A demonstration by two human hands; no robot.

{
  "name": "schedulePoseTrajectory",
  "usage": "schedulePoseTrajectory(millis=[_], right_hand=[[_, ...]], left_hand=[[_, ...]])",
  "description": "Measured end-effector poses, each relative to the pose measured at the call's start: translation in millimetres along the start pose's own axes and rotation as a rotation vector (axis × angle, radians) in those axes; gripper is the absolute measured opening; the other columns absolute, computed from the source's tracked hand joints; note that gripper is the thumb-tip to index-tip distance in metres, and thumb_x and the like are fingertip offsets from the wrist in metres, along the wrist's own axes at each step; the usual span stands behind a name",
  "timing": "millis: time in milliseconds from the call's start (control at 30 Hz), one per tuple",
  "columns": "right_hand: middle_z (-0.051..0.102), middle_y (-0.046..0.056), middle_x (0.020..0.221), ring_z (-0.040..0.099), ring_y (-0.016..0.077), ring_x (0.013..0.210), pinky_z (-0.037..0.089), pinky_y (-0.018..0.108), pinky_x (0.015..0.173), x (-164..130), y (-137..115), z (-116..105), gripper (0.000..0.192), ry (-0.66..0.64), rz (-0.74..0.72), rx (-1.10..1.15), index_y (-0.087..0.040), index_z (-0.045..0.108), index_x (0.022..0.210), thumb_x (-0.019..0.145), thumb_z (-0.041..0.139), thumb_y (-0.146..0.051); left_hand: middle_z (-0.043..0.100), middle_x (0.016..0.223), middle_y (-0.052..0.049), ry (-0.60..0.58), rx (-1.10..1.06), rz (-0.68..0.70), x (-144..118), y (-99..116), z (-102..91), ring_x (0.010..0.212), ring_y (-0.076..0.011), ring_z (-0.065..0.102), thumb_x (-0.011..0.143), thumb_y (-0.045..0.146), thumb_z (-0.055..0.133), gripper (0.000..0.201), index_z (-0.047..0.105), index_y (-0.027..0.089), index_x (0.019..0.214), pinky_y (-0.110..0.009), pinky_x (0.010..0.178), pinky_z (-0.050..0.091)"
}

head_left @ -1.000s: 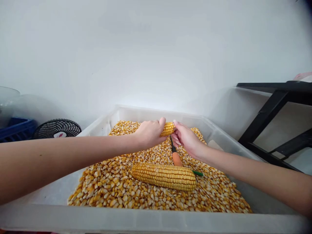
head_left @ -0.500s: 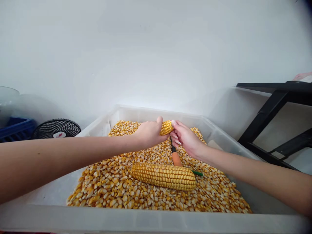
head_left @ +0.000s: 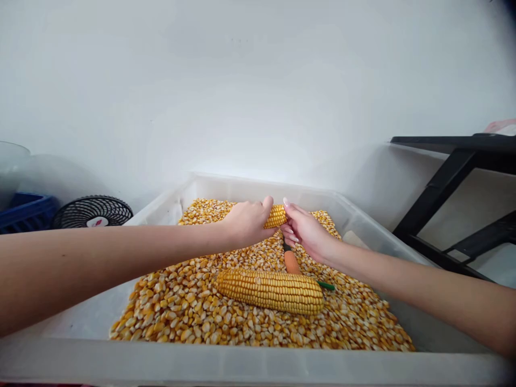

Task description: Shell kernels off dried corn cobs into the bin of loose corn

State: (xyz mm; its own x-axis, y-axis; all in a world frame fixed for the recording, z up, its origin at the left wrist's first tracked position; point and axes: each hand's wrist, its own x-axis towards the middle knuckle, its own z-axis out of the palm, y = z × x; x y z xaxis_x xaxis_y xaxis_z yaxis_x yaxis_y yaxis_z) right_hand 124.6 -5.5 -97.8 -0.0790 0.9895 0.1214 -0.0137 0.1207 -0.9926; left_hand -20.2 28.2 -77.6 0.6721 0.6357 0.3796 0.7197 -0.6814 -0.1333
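My left hand [head_left: 250, 221] is wrapped round an ear of corn [head_left: 276, 216], held above the loose kernels. At the ear's right end, my right hand [head_left: 307, 228] grips it with thumb and fingers. Below the hands, a second ear of corn [head_left: 270, 291] lies across the bed of corn kernels [head_left: 181, 306]. Behind this ear is a tool with an orange handle [head_left: 292, 263]; its dark far part runs under my right hand and is partly hidden. A thin green stick-like end [head_left: 326, 286] pokes out at the lying ear's right side.
A translucent plastic bin [head_left: 258, 365] holds the kernels. Left of it are a black fan grille [head_left: 115, 209] and a blue basket [head_left: 28, 211]. To the right stands a black folding frame [head_left: 439, 185]. A pale wall [head_left: 258, 97] rises behind the bin.
The held ear and both hands have shifted slightly down and to the right. Less of the tool's dark part shows below my right hand. The lying ear stays put.
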Motion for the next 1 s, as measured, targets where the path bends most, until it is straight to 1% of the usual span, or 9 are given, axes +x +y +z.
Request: schedulePoseTrajectory(millis=[100,200,267,367,467,567,667,867,1000], right_hand=[[0.031,-0.009,0.047,0.027,0.0051,0.035,0.027,0.019,0.035,1,-1,-2,0.036,-0.038,0.010,0.012,-0.020,0.035,0.068,0.078,0.042,-0.054],[0.034,-0.008,0.050,0.030,0.0051,0.036,0.030,0.019,0.036,3,-5,-4,0.032,-0.085,0.004,0.032,-0.021,0.037,0.071,0.078,0.045,-0.051],[0.037,-0.007,0.050,0.032,0.0061,0.037,0.031,0.020,0.037,4,-7,-5,0.032,-0.099,0.039,0.032,-0.020,0.038,0.072,0.079,0.042,-0.052],[0.039,-0.005,0.048,0.036,0.0077,0.037,0.032,0.022,0.036,7,-9,-8,0.041,-0.095,0.086,-0.030,-0.020,0.041,0.070,0.078,0.034,-0.059],[0.037,-0.006,0.044,0.035,0.0075,0.036,0.031,0.021,0.035,9,-5,-11,0.038,-0.045,0.022,-0.120,-0.020,0.042,0.070,0.075,0.044,-0.058],[0.035,-0.009,0.043,0.034,0.0071,0.036,0.031,0.020,0.035,9,-1,-11,0.031,-0.030,-0.025,-0.122,-0.021,0.041,0.074,0.074,0.050,-0.051],[0.035,-0.009,0.045,0.033,0.0061,0.036,0.031,0.019,0.036,7,-2,-11,0.028,-0.052,-0.034,-0.083,-0.022,0.039,0.075,0.077,0.049,-0.048],[0.027,-0.010,0.047,0.027,0.0043,0.036,0.029,0.018,0.035,4,-11,-11,0.027,-0.080,-0.045,-0.065,-0.021,0.038,0.075,0.078,0.048,-0.046],[0.033,-0.008,0.048,0.032,0.0059,0.036,0.032,0.020,0.035,7,-22,-16,0.029,-0.161,-0.070,-0.092,-0.022,0.040,0.077,0.079,0.044,-0.050]], left_hand=[[0.062,0.069,-0.007,-0.018,-0.025,-0.028,0,-1,-0.1,0.061,-0.0216,0.059,0.076,0.054,0.037,0.046,0.039,0.015,0.098,-0.027,0.044,0.028],[0.062,0.070,-0.007,-0.027,-0.039,-0.065,2,-2,-1.4,0.061,-0.0218,0.058,0.075,0.057,0.036,0.049,0.038,0.015,0.100,-0.027,0.045,0.030],[0.061,0.072,-0.008,-0.034,-0.039,-0.077,2,-3,-2.8,0.062,-0.0219,0.058,0.075,0.057,0.034,0.051,0.038,0.014,0.101,-0.028,0.046,0.031],[0.061,0.072,-0.010,-0.045,-0.036,-0.066,2,-2,-3.6,0.062,-0.0214,0.057,0.076,0.056,0.032,0.052,0.038,0.013,0.103,-0.029,0.049,0.033],[0.061,0.070,-0.010,-0.055,-0.059,-0.021,1,-1,-2.7,0.060,-0.0210,0.056,0.077,0.055,0.030,0.051,0.038,0.012,0.104,-0.029,0.048,0.032],[0.061,0.068,-0.009,-0.057,-0.092,0.013,1,-2,-2.5,0.057,-0.0206,0.055,0.077,0.055,0.031,0.050,0.038,0.013,0.103,-0.029,0.045,0.030],[0.060,0.064,-0.008,-0.057,-0.118,0.014,1,-4,-4.2,0.054,-0.0190,0.054,0.077,0.054,0.033,0.047,0.038,0.013,0.100,-0.028,0.043,0.027],[0.060,0.067,-0.006,-0.039,-0.203,0.000,2,-8,-6.7,0.054,-0.0166,0.053,0.076,0.054,0.038,0.044,0.038,0.015,0.096,-0.026,0.043,0.026],[0.060,0.072,-0.005,0.030,-0.263,-0.015,4,-10,-10.7,0.057,-0.0147,0.053,0.074,0.052,0.041,0.041,0.039,0.017,0.095,-0.026,0.046,0.028]])
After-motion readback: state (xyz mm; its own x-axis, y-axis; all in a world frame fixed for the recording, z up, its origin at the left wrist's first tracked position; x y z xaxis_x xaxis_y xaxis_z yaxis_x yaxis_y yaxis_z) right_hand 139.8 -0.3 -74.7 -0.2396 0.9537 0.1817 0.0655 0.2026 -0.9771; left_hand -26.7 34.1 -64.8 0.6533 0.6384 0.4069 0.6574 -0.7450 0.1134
